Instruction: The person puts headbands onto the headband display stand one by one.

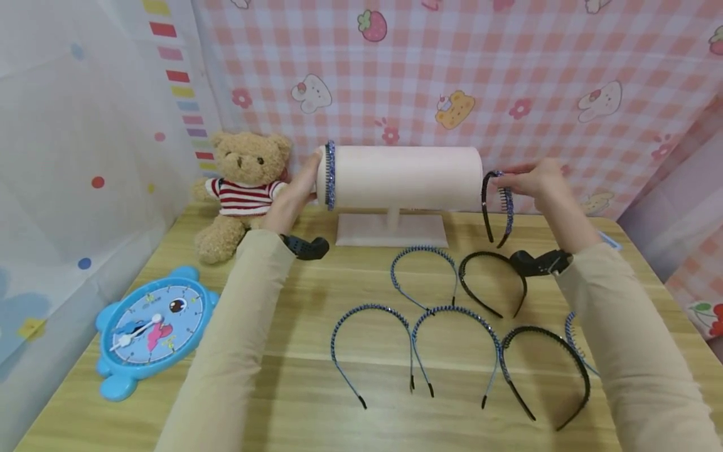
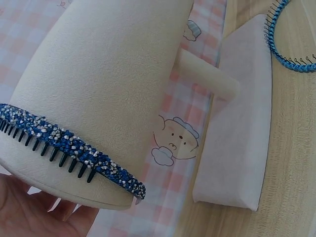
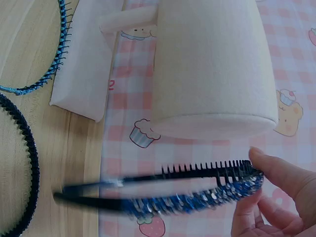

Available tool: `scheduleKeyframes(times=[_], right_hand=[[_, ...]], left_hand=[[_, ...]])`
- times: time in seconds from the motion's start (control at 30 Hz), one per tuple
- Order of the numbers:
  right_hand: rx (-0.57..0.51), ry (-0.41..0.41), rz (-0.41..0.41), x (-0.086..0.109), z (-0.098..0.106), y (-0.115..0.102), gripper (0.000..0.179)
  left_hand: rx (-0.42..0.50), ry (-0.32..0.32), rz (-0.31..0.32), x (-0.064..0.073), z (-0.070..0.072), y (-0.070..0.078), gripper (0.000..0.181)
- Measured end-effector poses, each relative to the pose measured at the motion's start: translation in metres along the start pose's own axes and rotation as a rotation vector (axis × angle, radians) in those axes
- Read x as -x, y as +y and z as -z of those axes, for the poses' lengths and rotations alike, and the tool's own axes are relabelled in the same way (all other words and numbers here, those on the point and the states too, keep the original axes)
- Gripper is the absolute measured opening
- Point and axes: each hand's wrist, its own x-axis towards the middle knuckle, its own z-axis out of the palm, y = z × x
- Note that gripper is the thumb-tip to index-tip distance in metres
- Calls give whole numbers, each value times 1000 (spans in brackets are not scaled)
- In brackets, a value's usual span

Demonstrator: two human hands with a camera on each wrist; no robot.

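Two hands work at the opposite ends of a pale padded roll, which lies level on a post above its flat base. One dark headband with blue and silver glitter sits around the roll close to its left end. The left hand rests against that end, fingers extended and not wrapped round anything; their tips are hidden. The right hand pinches a second glitter headband at its crown, between thumb and fingers, just beside the right end of the roll and apart from it, with its two tips pointing down; it is partly blurred in the right wrist view.

Six more lie on the wooden table: four blue headbands and two black headbands, one blue partly hidden by the right sleeve. A teddy bear in a striped shirt sits beyond the left forearm, near a blue clock. Behind hangs a pink checked cloth.
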Motion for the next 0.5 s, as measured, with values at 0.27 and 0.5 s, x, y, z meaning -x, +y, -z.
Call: scheduleKeyframes(times=[0.27, 0.5], right_hand=[[-144, -26, -43, 6, -7, -4, 76], [-323, 0, -24, 13, -16, -14, 67]], left_hand=[[17, 13, 1, 0, -1, 0, 60], [24, 16, 8, 0, 1, 1, 60]])
